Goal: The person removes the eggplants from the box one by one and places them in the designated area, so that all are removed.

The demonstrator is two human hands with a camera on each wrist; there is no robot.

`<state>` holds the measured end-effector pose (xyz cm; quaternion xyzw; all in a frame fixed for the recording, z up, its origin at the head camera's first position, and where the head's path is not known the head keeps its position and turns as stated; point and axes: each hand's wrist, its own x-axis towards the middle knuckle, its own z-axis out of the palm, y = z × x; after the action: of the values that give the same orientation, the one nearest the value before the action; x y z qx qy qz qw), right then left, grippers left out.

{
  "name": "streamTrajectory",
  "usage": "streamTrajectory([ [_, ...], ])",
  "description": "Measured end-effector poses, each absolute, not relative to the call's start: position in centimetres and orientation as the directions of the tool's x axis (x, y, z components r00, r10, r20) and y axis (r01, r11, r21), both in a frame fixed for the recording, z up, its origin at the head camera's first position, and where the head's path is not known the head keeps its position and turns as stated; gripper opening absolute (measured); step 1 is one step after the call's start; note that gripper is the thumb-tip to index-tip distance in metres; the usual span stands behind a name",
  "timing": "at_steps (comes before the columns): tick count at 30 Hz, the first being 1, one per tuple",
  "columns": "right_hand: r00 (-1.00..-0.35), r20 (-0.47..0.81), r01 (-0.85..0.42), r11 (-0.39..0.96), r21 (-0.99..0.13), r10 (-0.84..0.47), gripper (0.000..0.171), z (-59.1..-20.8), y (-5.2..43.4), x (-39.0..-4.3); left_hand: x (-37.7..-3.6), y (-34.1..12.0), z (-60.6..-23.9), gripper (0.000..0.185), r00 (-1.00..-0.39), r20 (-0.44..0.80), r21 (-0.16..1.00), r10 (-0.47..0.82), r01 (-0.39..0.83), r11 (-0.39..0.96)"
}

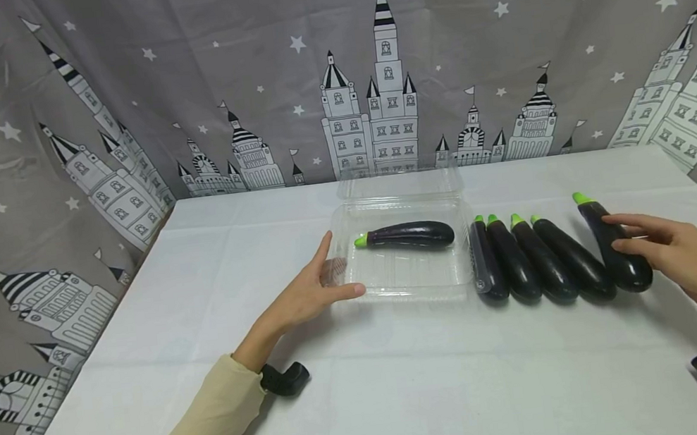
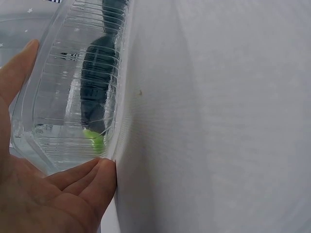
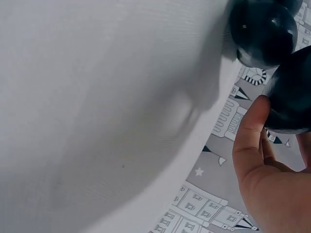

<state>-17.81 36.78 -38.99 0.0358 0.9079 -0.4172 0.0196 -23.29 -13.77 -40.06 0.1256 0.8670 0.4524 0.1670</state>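
At the back centre of the table lies a clear plastic clamshell container [image 1: 410, 287], its lid tipped back. One dark eggplant [image 1: 410, 235] with a green stem lies crosswise inside, also seen through the ribbed wall in the left wrist view. My left hand [image 1: 313, 291] is at the container's left front corner, thumb along the front rim and fingers straight against the left end. To the right, my right hand [image 1: 666, 241] holds the rightmost eggplant [image 1: 608, 236] between thumb and fingers; its rounded end shows in the right wrist view.
Several more eggplants [image 1: 541, 261] lie side by side between the container and my right hand, green stems pointing away. The leftmost is close beside the container's right wall. A white cloth [image 1: 404, 382] covers the table, and a grey castle-print curtain [image 1: 462, 21] hangs behind.
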Motion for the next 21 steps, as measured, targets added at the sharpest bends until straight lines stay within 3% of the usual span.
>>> streamTrajectory([
  [21, -0.992, -0.122, 0.08, 0.61, -0.788, -0.028, 0.052, -40.3, 37.9, -18.5, -23.3, -13.8, -40.2, 0.119, -0.912, -0.168, 0.832, 0.375, 0.073, 0.549],
])
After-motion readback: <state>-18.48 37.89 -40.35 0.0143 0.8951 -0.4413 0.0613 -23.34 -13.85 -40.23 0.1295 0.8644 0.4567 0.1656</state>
